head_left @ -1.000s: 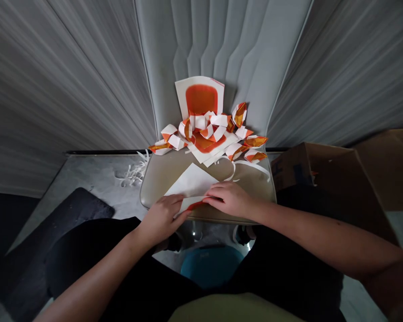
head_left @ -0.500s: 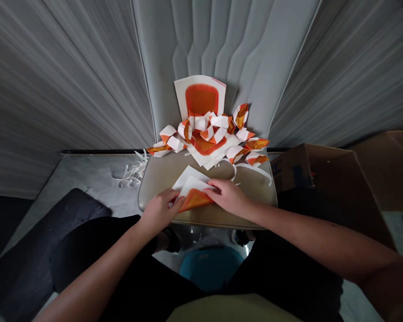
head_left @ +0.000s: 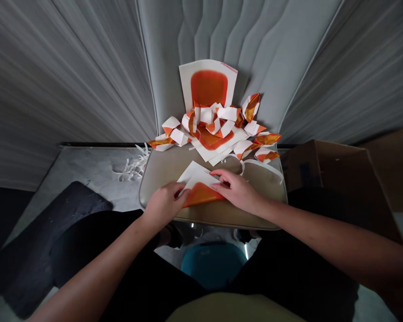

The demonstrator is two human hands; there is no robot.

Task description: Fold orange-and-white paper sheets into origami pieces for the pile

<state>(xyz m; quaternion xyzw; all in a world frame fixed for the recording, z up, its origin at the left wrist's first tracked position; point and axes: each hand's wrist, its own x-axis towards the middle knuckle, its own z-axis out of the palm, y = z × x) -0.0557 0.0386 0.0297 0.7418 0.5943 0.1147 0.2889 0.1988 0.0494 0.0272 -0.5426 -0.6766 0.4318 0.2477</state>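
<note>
A partly folded sheet of joss paper (head_left: pixel 201 193), white with an orange-gold patch, lies near the front of the chair seat. My left hand (head_left: pixel 165 201) pinches its left corner between thumb and fingers. At the right corner, my right hand (head_left: pixel 237 190) grips the paper with thumb below and fingers above. Just beyond are flat joss sheets (head_left: pixel 206 154), partly covered by several folded paper ingots (head_left: pixel 226 128). Another sheet (head_left: pixel 208 87) leans upright against the chair back.
The grey chair (head_left: pixel 161 174) stands before me. Curled white paper strips (head_left: pixel 265 165) lie on the seat, with more shreds (head_left: pixel 134 167) on the floor at left. Cardboard boxes (head_left: pixel 342 161) stand to the right. A blue object (head_left: pixel 213 266) sits between my legs; a dark mat (head_left: pixel 67 228) lies left.
The fold now lies flatter, with more of the orange patch showing between my hands. Both hands keep their grip. The whole view has shifted slightly.
</note>
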